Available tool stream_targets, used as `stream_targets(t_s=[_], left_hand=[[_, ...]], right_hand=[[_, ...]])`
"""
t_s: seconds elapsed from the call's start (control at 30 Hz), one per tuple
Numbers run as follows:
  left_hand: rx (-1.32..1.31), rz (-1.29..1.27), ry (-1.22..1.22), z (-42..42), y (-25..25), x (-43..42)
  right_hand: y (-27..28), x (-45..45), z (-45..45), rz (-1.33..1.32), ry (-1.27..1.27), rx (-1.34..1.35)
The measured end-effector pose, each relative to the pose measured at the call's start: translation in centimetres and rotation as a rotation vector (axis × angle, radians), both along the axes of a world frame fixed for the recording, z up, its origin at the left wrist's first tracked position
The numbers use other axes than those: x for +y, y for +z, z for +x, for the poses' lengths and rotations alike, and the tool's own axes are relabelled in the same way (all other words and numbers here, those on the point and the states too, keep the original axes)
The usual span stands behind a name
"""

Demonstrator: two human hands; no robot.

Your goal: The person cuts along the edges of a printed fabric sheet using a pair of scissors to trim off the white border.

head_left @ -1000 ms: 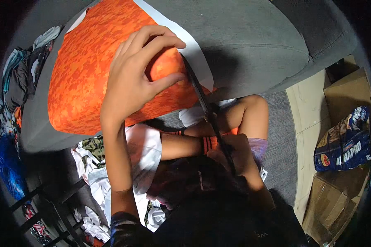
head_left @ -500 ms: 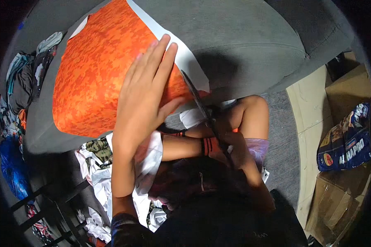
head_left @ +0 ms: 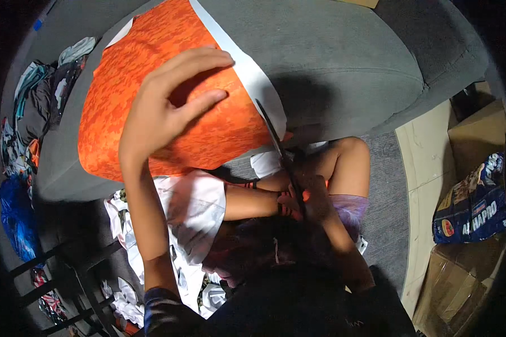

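Grey sofa (head_left: 348, 50) across the upper frame. Lower centre: right hand (head_left: 316, 205), fingers closed around dark scissors (head_left: 272, 133). Upper left: left hand (head_left: 152, 115), fingers curved, thumb apart, over orange patterned fabric (head_left: 118, 129) lying on the sofa; probably light, soft, easily shifted, best gripped at its white margin.

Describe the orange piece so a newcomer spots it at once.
Find the big grey upholstered surface filling the upper view. On its left half, beneath the left hand and beside the long dark blade, lies the orange piece. Its mottled orange pattern and white strip along the right edge set it apart from the white cloth below it.
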State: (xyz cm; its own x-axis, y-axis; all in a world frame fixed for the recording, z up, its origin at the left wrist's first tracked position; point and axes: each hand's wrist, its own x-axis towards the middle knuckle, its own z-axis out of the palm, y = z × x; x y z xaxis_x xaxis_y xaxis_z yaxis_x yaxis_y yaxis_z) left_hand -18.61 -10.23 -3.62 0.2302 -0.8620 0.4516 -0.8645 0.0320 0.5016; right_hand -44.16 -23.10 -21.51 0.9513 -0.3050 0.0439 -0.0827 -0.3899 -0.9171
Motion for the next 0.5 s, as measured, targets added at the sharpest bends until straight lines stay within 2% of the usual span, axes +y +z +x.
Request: stream_targets(t_s=[0.1,0.27,0.4,0.5], left_hand=[[0.106,0.039,-0.094,0.9,-0.2,-0.5],[0.082,0.080,-0.152,0.8,-0.5,-1.4],[0.007,0.087,-0.260,1.3,-0.6,-1.9],[-0.004,0.092,-0.247,1.5,-0.7,-1.7]], right_hand=[[0.2,0.1,0.7,0.040,0.007,0.000],[-0.8,0.4,0.9,-0.124,-0.014,-0.127],[0.0,1.1,1.5,0.068,-0.061,-0.274],[0.9,1.6,2.5,0.061,-0.049,-0.301]])
